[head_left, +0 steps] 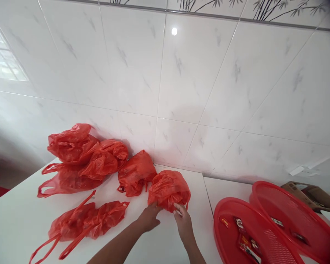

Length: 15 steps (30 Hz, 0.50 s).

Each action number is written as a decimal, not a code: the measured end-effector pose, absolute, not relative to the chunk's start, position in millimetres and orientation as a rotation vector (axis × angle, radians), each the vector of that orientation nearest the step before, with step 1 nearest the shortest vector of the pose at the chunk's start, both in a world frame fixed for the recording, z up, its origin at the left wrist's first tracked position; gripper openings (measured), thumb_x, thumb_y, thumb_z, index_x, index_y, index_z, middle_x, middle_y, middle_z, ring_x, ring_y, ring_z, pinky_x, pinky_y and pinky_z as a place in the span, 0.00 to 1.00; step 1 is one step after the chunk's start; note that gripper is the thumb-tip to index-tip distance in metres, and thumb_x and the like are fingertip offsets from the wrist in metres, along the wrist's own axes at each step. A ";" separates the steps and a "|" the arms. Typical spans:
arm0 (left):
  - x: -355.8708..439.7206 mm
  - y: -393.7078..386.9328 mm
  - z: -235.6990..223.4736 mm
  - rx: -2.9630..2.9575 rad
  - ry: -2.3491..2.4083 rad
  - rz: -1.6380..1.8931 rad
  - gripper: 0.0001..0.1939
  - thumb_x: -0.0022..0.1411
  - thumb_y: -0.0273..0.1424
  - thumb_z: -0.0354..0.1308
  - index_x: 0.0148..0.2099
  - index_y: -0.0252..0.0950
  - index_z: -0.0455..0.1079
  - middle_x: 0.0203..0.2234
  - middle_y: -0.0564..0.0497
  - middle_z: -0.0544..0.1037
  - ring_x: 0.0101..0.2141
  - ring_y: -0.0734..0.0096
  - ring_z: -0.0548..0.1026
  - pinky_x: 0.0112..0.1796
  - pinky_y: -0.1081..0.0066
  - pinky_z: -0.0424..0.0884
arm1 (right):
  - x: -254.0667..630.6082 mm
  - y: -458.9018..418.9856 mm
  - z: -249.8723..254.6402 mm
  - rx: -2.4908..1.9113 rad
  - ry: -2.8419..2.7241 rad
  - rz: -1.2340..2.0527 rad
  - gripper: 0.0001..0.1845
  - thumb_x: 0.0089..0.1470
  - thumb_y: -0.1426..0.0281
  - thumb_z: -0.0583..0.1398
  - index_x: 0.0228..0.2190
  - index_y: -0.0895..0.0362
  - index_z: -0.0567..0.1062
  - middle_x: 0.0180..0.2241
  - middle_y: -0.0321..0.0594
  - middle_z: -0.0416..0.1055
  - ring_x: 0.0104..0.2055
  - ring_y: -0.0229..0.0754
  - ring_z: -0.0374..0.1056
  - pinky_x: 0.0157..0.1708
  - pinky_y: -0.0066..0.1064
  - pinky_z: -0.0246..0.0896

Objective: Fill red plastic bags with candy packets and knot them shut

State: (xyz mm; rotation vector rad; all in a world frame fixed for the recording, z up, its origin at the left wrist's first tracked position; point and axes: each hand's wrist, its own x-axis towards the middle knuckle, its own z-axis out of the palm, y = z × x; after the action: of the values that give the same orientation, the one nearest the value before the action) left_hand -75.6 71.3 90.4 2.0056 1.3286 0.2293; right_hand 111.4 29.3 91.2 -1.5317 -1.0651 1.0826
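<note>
A bulging red plastic bag (169, 183) sits on the white table, its contents hidden. My left hand (150, 218) touches the bag's lower left front, its thumb apart from the fingers; the fingertips are partly hidden against the plastic. At the lower right front, my right hand (183, 220) rests its fingers on the bag, slightly bent and apart. Just left of this bag stands another red plastic bag (137, 174) with its top gathered. Nearer to me on the left, a red plastic bag (89, 220) lies with long handles stretched out.
More filled red bags (77, 161) are heaped at the back left by the tiled wall (132, 73). On the right, a red plastic basket (222, 234) holds several small packets, and a second red basket (291, 200) overlaps behind it. A cardboard box (316, 194) stands beyond.
</note>
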 end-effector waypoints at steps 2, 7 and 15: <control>-71.8 81.1 88.1 1.999 1.397 0.268 0.33 0.44 0.23 0.58 0.56 0.40 0.66 0.60 0.42 0.62 0.59 0.47 0.60 0.54 0.52 0.60 | 118.8 18.3 92.6 -1.534 -0.957 1.082 0.16 0.47 0.62 0.60 0.38 0.56 0.74 0.40 0.43 0.73 0.45 0.47 0.68 0.46 0.35 0.63; -78.0 79.9 81.7 1.998 1.437 0.356 0.30 0.47 0.23 0.56 0.55 0.39 0.66 0.63 0.44 0.56 0.62 0.53 0.55 0.57 0.58 0.57 | 138.9 -3.1 86.6 -1.444 -0.643 1.187 0.24 0.44 0.57 0.63 0.42 0.53 0.69 0.39 0.39 0.72 0.38 0.43 0.70 0.36 0.33 0.67; -67.0 72.4 89.4 2.012 1.449 0.519 0.30 0.51 0.21 0.53 0.57 0.38 0.60 0.60 0.42 0.60 0.57 0.54 0.62 0.55 0.56 0.62 | 151.6 13.8 77.6 -1.199 -0.297 1.541 0.22 0.39 0.56 0.67 0.36 0.56 0.75 0.39 0.43 0.76 0.41 0.48 0.72 0.37 0.36 0.68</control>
State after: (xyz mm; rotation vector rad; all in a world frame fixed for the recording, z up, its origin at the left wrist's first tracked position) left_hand -67.0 72.4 89.4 2.0118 1.4487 0.5193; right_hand 151.6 13.8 77.6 -1.1986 -0.2970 1.5415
